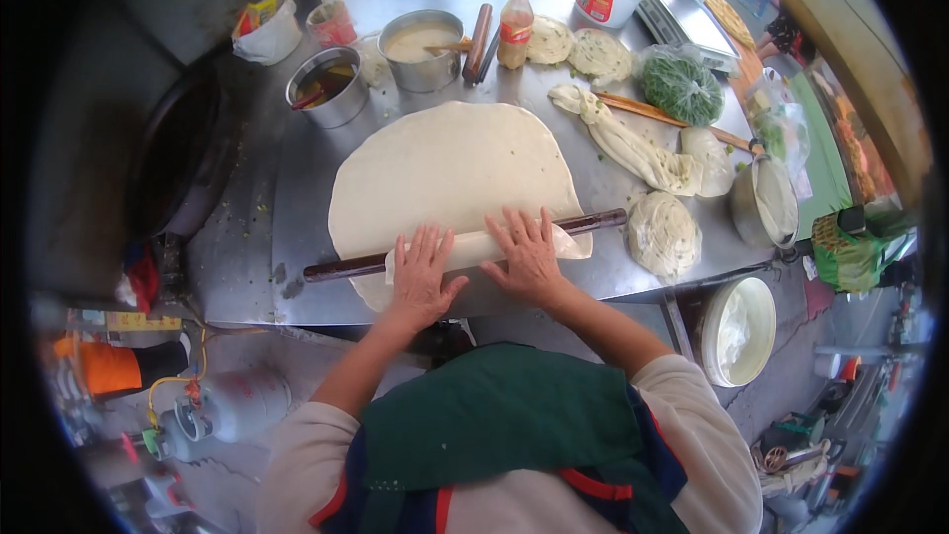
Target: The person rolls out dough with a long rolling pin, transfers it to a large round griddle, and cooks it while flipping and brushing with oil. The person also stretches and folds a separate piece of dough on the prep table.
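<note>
A wide, thin sheet of dough lies on the metal table. Its near edge is wrapped around the middle of a long dark rolling pin, whose two ends stick out bare. My left hand lies flat on the wrapped part, fingers stretched forward. Beside it my right hand rests the same way, fingers a little apart. Neither hand grips the pin; both press on it from above. Right of the pin's end sits a coiled round of dough.
Along the back stand a pot of dark liquid, a pot of pale batter, a bottle and a scale. To the right are twisted dough, bagged chopped greens and a handled pot. A white bucket stands below.
</note>
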Demonstrator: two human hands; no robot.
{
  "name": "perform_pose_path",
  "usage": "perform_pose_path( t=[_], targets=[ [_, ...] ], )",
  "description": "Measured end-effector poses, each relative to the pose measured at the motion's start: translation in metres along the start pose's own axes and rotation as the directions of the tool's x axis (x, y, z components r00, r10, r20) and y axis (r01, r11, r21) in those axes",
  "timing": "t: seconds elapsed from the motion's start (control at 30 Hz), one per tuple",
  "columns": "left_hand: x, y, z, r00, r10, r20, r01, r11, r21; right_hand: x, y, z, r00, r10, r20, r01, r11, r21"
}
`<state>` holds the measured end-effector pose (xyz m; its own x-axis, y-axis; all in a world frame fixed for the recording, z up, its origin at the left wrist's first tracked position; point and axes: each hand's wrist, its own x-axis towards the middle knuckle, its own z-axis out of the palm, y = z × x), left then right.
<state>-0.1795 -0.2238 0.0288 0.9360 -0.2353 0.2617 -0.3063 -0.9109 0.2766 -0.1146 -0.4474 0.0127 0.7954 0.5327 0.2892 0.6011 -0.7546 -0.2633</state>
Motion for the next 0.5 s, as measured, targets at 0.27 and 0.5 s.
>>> perform_pose_path(
  t=[0.27, 0.5],
  targets=[
    [-0.010, 0.003, 0.005, 0.993, -0.047, 0.112, 0.047, 0.999, 0.001, -0.012, 0.007, -0.001, 0.993, -0.059, 0.105, 0.055, 0.998, 0.038],
    [-0.076, -0.097, -0.042, 0.923, -0.308, -0.230, 0.344, 0.929, 0.138, -0.040, 0.113, -0.065, 0.993, 0.118, -0.021, -0.120, 0.979, -0.163]
  ],
)
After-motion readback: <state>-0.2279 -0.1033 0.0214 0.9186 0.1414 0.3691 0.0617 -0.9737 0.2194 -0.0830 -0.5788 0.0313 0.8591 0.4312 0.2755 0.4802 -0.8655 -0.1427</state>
